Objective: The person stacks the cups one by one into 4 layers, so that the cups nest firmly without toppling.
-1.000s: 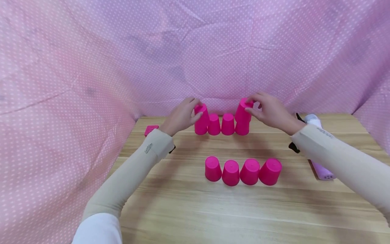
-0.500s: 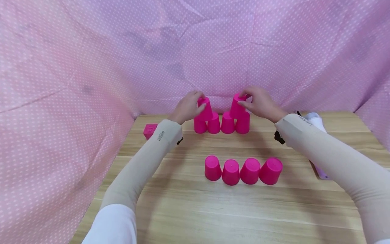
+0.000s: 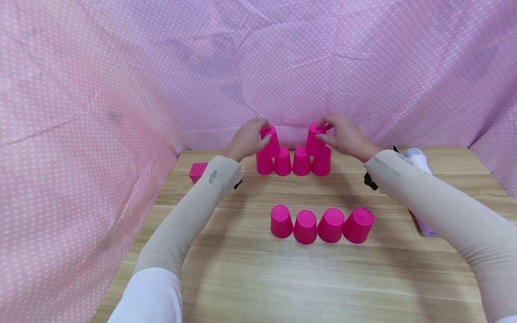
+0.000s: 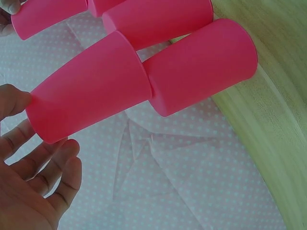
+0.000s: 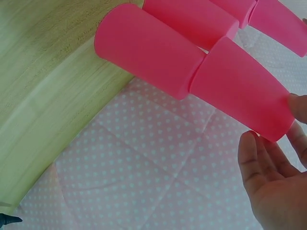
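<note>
Near its closed end, a pink cup is pinched by my left hand. My right hand pinches another pink cup the same way. Both cups are upside down on top of a back row of several inverted pink cups. In the left wrist view, the held cup's rim meets the base of the outer left cup. The right wrist view shows the other held cup touching the base of the outer right cup. Thumb and fingertips touch each held cup.
Several inverted pink cups form a front row on the wooden table. A pink cube lies at left. A white and purple bottle-like thing is partly behind the right sleeve. Dotted pink cloth hangs behind.
Both hands have moved inward with their cups, from over the outer back cups toward the middle ones. During the last half second they have barely moved.
</note>
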`<state>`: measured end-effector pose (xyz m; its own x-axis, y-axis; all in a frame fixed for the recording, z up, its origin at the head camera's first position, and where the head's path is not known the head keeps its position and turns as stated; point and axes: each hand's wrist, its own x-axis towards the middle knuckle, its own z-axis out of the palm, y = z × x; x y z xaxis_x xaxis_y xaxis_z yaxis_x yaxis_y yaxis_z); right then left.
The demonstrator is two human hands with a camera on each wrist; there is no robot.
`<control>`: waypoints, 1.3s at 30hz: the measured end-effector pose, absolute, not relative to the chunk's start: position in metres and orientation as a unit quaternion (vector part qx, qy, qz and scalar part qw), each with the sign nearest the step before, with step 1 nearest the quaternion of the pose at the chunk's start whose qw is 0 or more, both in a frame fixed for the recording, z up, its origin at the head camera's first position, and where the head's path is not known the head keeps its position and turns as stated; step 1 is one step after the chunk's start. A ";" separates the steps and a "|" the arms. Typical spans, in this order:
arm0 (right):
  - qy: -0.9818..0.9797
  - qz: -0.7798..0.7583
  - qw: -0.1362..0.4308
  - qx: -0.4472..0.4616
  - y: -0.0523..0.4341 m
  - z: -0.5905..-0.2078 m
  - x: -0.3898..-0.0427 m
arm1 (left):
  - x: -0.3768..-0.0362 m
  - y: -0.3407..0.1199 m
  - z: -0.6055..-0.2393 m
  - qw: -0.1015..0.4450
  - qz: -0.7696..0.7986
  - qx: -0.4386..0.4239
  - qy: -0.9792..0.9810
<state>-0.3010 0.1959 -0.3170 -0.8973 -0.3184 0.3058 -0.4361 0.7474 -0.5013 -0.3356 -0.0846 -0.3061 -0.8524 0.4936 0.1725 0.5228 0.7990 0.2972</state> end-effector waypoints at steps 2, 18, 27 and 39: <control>-0.927 0.292 0.105 0.209 0.196 -0.317 -0.300 | -0.335 -0.085 -0.306 0.045 -0.169 -0.267 -0.948; -0.888 0.234 0.177 0.355 0.218 -0.316 -0.227 | -0.248 -0.111 -0.304 0.114 -0.134 -0.441 -0.880; -0.878 0.207 0.095 0.421 0.199 -0.341 -0.179 | -0.202 -0.109 -0.338 0.048 -0.111 -0.502 -0.857; -0.874 0.195 0.004 0.446 0.170 -0.357 -0.157 | -0.196 -0.106 -0.358 -0.015 -0.121 -0.499 -0.858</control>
<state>-0.1575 0.1698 -0.3565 -0.6023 -0.7775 0.1808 -0.7807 0.5266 -0.3363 -0.1961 -0.1064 -0.3580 -0.5013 0.8599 0.0960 0.8529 0.4723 0.2224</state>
